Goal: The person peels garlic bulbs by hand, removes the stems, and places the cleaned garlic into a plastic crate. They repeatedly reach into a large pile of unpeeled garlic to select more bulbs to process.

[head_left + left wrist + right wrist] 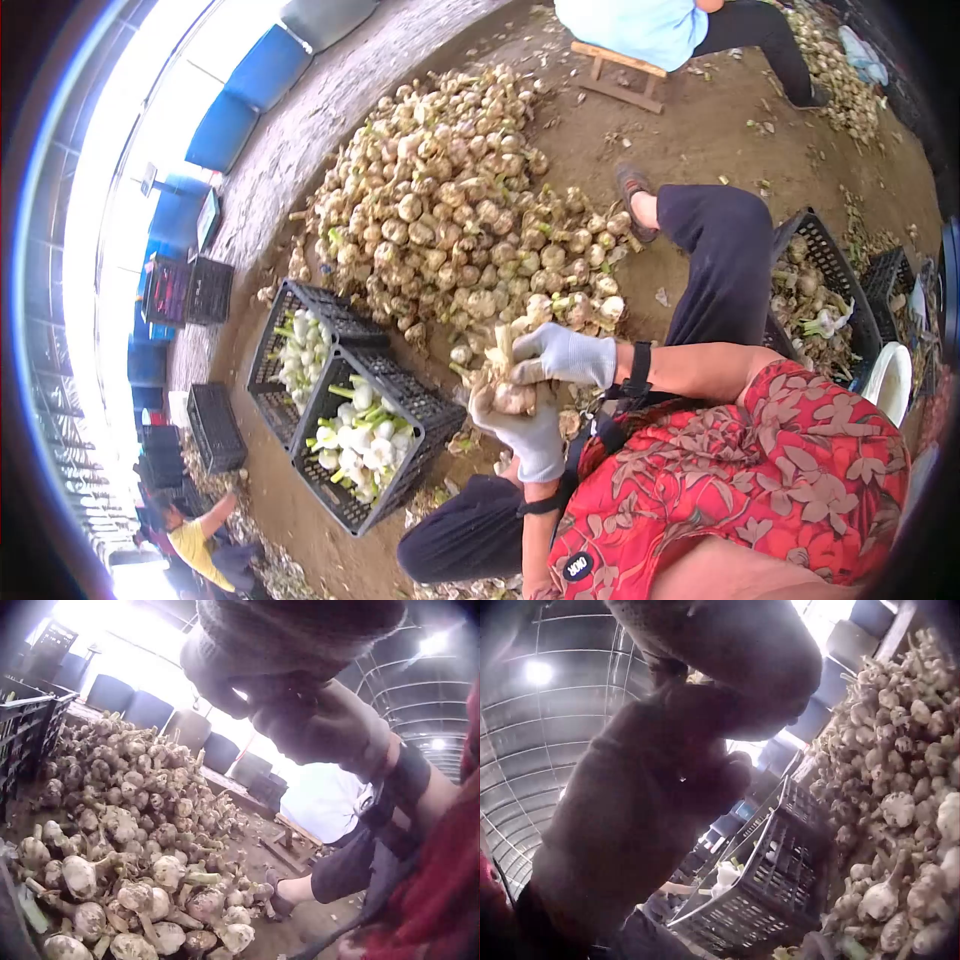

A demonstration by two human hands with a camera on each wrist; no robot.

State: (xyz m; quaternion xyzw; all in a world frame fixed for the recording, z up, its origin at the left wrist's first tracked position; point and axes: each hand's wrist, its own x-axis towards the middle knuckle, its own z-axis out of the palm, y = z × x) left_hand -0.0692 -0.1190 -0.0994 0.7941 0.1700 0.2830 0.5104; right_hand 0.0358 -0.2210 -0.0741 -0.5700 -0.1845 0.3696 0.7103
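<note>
Both hands wear pale gloves and meet at garlic with brown, papery skin [514, 399]. In the head view my left hand [530, 432] holds it from below, fingers curled round it. Just above, my right hand [568, 357] pinches at its upper part with bent fingers. The left wrist view has the left hand [292, 634] large at the top and the right hand [326, 724] against it. In the right wrist view, the right hand [727, 649] overlaps the dark left hand [630, 817]; the garlic is mostly hidden there.
A large garlic pile [430, 200] lies ahead. Black crates [375, 510] with whiter bulbs [365, 440] stand on the left; another crate [845, 260] is at the right. A person in light blue [640, 30] sits on a wooden stool [620, 57]; someone in yellow [195, 550] is at lower left.
</note>
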